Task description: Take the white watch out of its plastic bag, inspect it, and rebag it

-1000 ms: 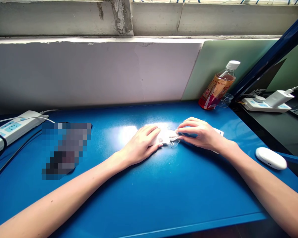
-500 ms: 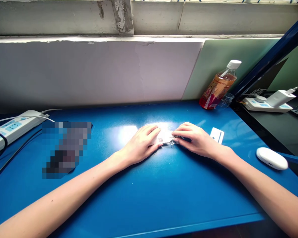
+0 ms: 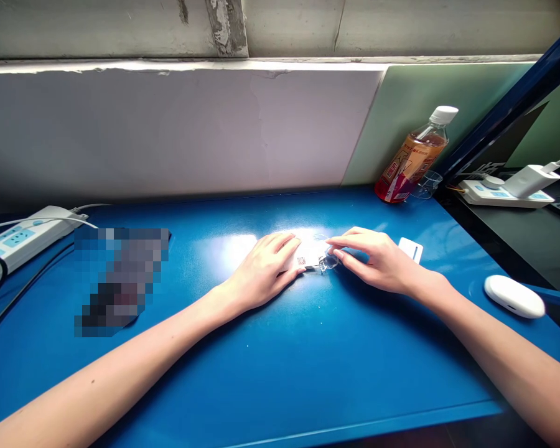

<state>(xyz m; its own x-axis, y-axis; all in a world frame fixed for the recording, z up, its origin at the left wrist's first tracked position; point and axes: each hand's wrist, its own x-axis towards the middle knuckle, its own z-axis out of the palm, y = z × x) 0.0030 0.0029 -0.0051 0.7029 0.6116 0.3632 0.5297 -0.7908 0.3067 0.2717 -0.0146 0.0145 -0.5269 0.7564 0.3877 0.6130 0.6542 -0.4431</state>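
Note:
Near the middle of the blue table, my left hand (image 3: pixel 267 266) grips a small white piece with a QR code (image 3: pixel 302 261), thumb at its near edge and fingers at the far side. Most of that piece is hidden under the hand or washed out by glare. At its right end lies a crumpled-looking bit of clear plastic (image 3: pixel 327 264). My right hand (image 3: pixel 371 256) hovers beside this plastic, thumb and forefinger apart. Whether the fingertips touch the plastic is hard to tell. Just behind the right wrist lies a white card with a dark slot (image 3: pixel 410 249).
A drink bottle (image 3: pixel 413 158) stands at the back right, by a clear plastic cup-like piece (image 3: pixel 428 185). A white rounded case (image 3: pixel 514 297) lies at the right. On the left are a power strip (image 3: pixel 23 239), cables and a pixelated dark object (image 3: pixel 124 277).
My right hand has drawn slightly right, and its thumb and forefinger have parted, showing more of the clear plastic. My left hand stays on the white piece. The view has shifted slightly.

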